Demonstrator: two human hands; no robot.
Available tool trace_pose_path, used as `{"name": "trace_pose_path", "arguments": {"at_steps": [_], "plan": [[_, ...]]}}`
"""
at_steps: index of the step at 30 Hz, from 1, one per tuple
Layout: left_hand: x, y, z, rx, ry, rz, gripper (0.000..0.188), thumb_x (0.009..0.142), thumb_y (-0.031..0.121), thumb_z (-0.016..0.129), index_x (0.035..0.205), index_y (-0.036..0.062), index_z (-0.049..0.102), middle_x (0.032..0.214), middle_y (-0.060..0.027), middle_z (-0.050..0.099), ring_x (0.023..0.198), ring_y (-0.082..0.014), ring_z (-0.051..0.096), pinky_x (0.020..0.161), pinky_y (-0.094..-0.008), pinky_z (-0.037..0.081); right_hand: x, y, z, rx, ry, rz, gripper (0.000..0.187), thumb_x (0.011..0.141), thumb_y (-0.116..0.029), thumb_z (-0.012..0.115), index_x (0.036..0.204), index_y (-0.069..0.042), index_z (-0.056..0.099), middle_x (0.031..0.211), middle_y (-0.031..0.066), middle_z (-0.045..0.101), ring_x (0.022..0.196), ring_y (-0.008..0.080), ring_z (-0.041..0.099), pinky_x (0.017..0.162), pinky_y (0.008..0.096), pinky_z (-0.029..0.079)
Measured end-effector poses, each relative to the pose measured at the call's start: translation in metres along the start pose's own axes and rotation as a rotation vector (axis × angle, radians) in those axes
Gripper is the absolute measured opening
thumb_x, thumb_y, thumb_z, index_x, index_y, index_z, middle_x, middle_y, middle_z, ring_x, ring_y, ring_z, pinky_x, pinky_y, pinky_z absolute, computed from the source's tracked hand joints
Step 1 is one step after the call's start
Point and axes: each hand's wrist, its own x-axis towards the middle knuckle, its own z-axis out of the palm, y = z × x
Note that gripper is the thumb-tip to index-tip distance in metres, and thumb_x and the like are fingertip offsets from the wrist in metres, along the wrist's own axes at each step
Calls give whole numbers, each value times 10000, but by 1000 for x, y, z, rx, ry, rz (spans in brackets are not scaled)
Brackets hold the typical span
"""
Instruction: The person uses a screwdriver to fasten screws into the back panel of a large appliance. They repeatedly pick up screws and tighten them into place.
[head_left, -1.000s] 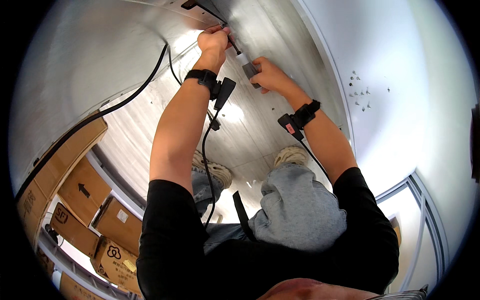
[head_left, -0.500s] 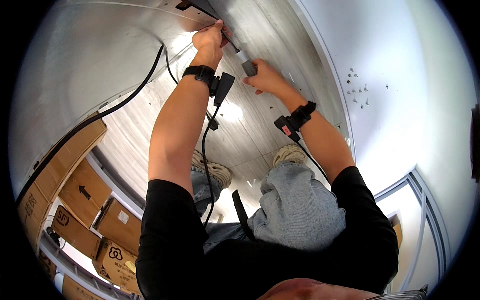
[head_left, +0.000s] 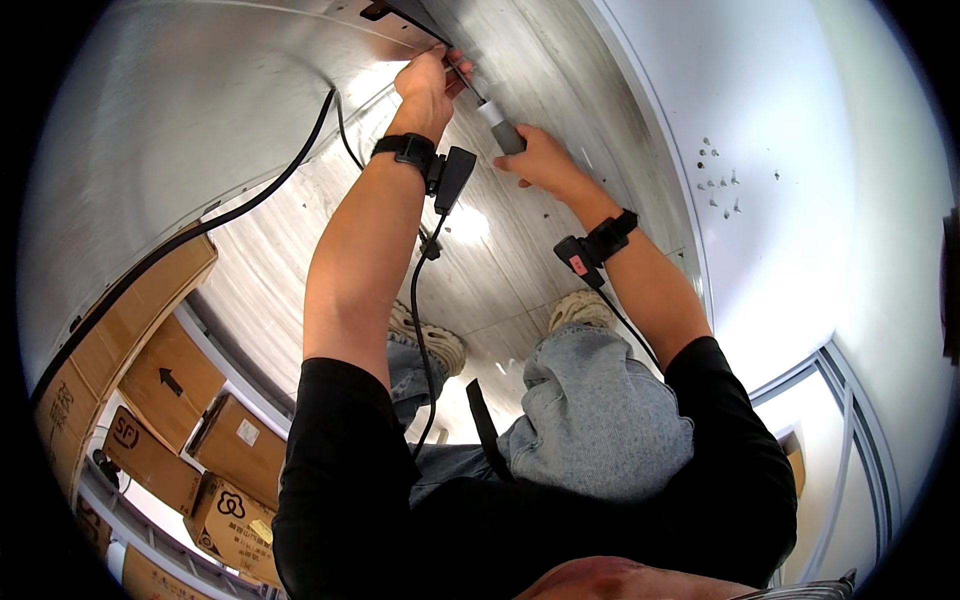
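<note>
A screwdriver [head_left: 507, 133] with a grey handle and long thin shaft slants up and left along the lower edge of a large metal panel [head_left: 230, 90]. My right hand [head_left: 547, 162] is closed around the handle's end. Farther off, my left hand [head_left: 430, 80] is closed around the front of the shaft, with the thumb on one side and fingers on the other. The screwdriver's tip is hidden there, so what it touches cannot be made out. A dark bracket-like piece [head_left: 376, 10] shows at the panel's edge just beyond the left hand.
Several small screws [head_left: 718, 184] lie on the white panel [head_left: 770, 260] at right. A black cable [head_left: 270, 190] runs along the metal panel. Cardboard boxes [head_left: 235, 450] stand at lower left. My shoes rest on the wood-look floor [head_left: 480, 270].
The view has shifted slightly. Both hands stay at the screwdriver, whose handle looks turned; fingers of the left hand show more beside the shaft.
</note>
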Motion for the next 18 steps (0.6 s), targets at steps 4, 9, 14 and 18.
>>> {"name": "trace_pose_path", "arguments": {"at_steps": [4, 9, 14, 18], "plan": [[-3, 2, -5, -24, -71, -25, 157, 951, 149, 444, 1026, 29, 511, 934, -114, 622, 783, -250, 621, 694, -377, 532, 6, 16, 2, 272, -79, -22, 579, 739, -55, 727, 1227, 5, 422, 1087, 144, 542, 920, 221, 593, 666, 347, 567], [3, -2, -8, -38, -98, -35, 166, 960, 161, 413, 1018, 37, 507, 938, -113, 615, 819, -253, 610, 731, -385, 521, -11, 4, 11, 91, 49, -111, 603, 709, -64, 744, 1218, 43, 439, 1054, 165, 579, 863, 210, 624, 618, 318, 567], [3, -6, -13, -80, -138, -55, 154, 958, 161, 418, 1021, 51, 507, 942, -100, 617, 828, -242, 609, 746, -357, 508, -20, -2, 7, 66, -16, -139, 550, 716, -100, 753, 1174, 34, 479, 1006, 135, 582, 785, 198, 623, 582, 312, 555], [-3, -3, -15, -15, -184, -74, 152, 953, 167, 434, 1041, 71, 513, 971, -87, 621, 840, -217, 612, 748, -305, 485, -24, 2, 5, 67, -30, -145, 530, 724, -112, 747, 1167, 30, 494, 1000, 131, 580, 776, 193, 614, 579, 313, 554]]}}
